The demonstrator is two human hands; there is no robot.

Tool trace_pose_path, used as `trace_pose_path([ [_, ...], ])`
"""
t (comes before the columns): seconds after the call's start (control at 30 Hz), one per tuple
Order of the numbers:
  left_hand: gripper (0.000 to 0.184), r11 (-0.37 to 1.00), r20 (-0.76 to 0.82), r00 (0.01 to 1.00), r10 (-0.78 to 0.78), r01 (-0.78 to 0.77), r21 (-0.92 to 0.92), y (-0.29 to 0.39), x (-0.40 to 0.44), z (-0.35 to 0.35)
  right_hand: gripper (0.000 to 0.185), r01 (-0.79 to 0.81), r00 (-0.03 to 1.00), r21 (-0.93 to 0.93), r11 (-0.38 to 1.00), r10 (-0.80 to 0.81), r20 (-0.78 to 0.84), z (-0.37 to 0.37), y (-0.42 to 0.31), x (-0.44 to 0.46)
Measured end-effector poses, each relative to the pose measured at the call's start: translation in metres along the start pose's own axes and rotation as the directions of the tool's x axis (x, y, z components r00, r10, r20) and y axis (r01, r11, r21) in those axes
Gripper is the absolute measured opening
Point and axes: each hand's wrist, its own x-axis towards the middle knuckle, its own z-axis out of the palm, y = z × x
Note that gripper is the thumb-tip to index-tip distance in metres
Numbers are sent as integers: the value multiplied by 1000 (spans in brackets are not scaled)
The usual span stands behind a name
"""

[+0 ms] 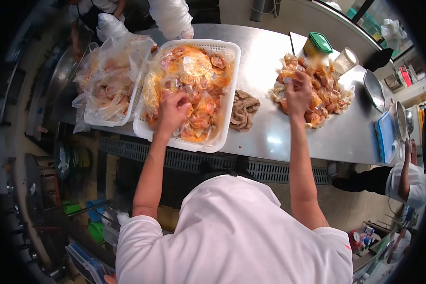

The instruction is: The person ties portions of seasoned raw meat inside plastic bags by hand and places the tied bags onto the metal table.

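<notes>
My left hand (174,111) is over a white plastic basket (236,71) lined with clear film and filled with orange-marinated raw meat pieces (204,113). Its fingers are bunched together above the meat; whatever they pinch, if anything, is hidden. Over on the right, my right hand (298,94) is above a pile of small bagged meat portions (324,90). Those fingers are curled in, with a small pale bit at the tips that is too blurred to name. A crumpled brown cloth (244,110) lies between the basket and the pile.
Left of the basket stands another white crate (123,120) with bagged pale meat (106,80). A green-lidded tub (318,43), a clear container (346,60) and a dark tray (374,91) sit at the steel table's (265,137) right. Other people work at far left and right.
</notes>
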Motion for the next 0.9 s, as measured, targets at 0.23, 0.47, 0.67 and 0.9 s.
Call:
trace_pose_path([
  [0.23,29,844,-188,949,252,-120,522,-26,97,45,35,30,847,262,965,-163,505,67,-67,-54],
  [0.47,16,956,-33,983,181,-168,239,32,120,-11,39,157,783,284,946,-295,548,79,-125,-34],
  [0.67,27,942,-11,943,332,-331,61,89,91,-49,44,506,724,340,792,-605,331,127,-145,-16],
  [0.9,34,965,-79,995,65,-83,-250,70,49,-85,25,247,583,262,933,-358,729,80,-155,7],
])
